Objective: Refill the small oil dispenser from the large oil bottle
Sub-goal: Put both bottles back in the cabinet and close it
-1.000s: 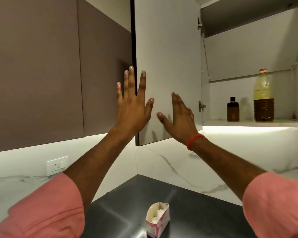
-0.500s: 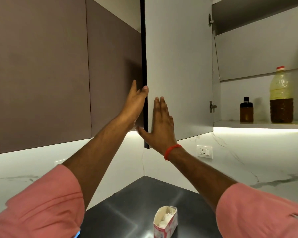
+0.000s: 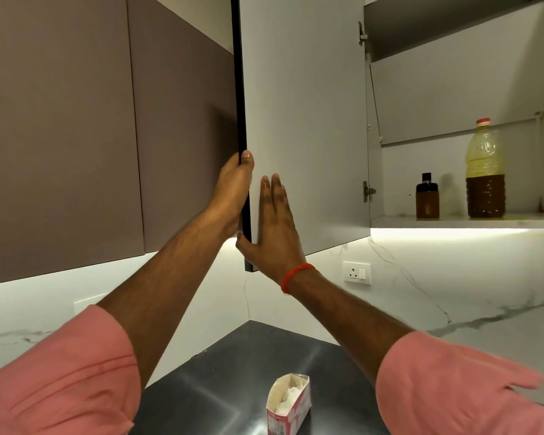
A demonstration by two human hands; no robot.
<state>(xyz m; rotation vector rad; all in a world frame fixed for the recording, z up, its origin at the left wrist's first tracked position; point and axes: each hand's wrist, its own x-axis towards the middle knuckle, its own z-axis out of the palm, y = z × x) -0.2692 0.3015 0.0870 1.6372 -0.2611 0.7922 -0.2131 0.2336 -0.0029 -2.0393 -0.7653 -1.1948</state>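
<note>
The large oil bottle [image 3: 485,174], clear plastic with a red cap and dark oil in its lower half, stands on the open cabinet's shelf [image 3: 453,221] at the right. Left of it stands the small oil dispenser [image 3: 426,200], amber with a black cap. My left hand [image 3: 233,189] grips the dark edge of the open cabinet door [image 3: 302,120], thumb on the inner face. My right hand [image 3: 272,227] lies flat against the door's inner face near its lower corner, fingers together and pointing up. Both hands are well left of the bottles.
Closed brown cabinet doors [image 3: 76,120] fill the upper left. A torn red-and-white carton [image 3: 288,403] stands on the dark countertop [image 3: 217,387] below. A wall socket [image 3: 356,272] sits on the marble backsplash under the lit shelf.
The door has swung further open to the left. My left hand went from flat on the door to gripping its edge; my right hand slid left to the door's lower corner.
</note>
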